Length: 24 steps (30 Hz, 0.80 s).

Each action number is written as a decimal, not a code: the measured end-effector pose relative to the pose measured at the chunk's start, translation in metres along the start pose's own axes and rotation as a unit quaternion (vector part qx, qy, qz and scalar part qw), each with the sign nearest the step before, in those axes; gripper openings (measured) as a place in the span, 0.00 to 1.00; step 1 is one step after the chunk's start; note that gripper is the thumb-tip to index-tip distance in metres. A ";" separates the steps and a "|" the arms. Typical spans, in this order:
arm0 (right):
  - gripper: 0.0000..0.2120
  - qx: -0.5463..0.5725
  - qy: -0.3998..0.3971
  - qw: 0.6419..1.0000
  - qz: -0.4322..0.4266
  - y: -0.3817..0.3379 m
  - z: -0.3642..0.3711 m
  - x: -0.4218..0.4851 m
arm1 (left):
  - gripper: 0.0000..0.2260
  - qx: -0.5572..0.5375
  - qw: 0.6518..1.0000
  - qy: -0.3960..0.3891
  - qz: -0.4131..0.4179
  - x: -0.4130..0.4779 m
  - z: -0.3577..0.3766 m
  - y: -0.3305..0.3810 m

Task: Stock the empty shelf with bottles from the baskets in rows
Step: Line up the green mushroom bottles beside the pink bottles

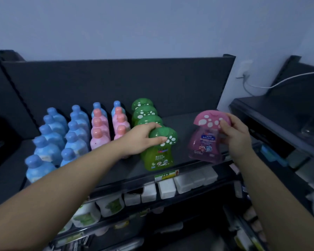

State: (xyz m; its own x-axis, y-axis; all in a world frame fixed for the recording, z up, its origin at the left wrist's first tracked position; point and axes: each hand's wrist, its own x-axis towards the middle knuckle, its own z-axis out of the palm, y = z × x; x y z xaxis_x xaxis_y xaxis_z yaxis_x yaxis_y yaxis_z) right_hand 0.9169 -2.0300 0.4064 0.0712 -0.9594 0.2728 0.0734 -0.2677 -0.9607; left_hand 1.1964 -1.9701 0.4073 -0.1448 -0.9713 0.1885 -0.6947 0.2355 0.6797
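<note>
Bottles, top shelf [181, 122], dark board with a dark back panel; stock stands upright in rows running front to back.

- Blue bottles [49, 142]: two rows at the left, pale blue bodies with rounded blue caps. One more blue bottle stands at the back of each pink row.
- Pink bottles [100, 136]: two rows just right of the blue, pink bodies with salmon caps.
- Green row [145, 113]: mushroom-shaped bottles, green domed caps with white spots, one behind another.
- Front green bottle [159, 158]: last in that row, near the shelf's front edge; clear green body, printed label with a red and blue logo. Left hand [143, 140] grips its cap, fingers curled over the top, thumb along the near side.
- Purple bottle [205, 142]: same mushroom form, pink cap with white spots, translucent purple body, blue label. It sits apart, to the right of the green row, leaning slightly; whether its base touches the board cannot be told. Right hand [237, 136] holds it by the cap's right side, fingers wrapped behind, thumb on the front.

Also present: green and yellow price tag [166, 175] on the shelf lip; white containers [167, 189] on the tier below; white cable [279, 82] along the wall at right.
</note>
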 end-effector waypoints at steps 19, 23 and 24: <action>0.09 -0.004 -0.093 0.995 0.027 0.027 -0.012 0.059 | 0.22 0.061 0.998 0.001 -0.014 -0.005 0.035 -0.016; 0.09 -0.001 -0.105 0.994 0.033 0.032 -0.011 0.061 | 0.23 0.080 0.996 0.042 0.017 -0.006 0.039 -0.017; 0.09 0.003 -0.107 0.994 0.034 0.032 -0.009 0.063 | 0.23 0.095 0.994 0.050 0.019 -0.006 0.038 -0.016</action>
State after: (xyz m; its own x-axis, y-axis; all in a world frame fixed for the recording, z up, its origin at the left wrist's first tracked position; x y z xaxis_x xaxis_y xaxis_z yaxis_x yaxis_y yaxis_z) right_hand 0.9143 -2.0995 0.3920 0.2858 -0.9343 0.2129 0.0666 -0.2023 -0.9771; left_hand 1.1817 -1.9694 0.3690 -0.1094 -0.9517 0.2868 -0.8121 0.2520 0.5263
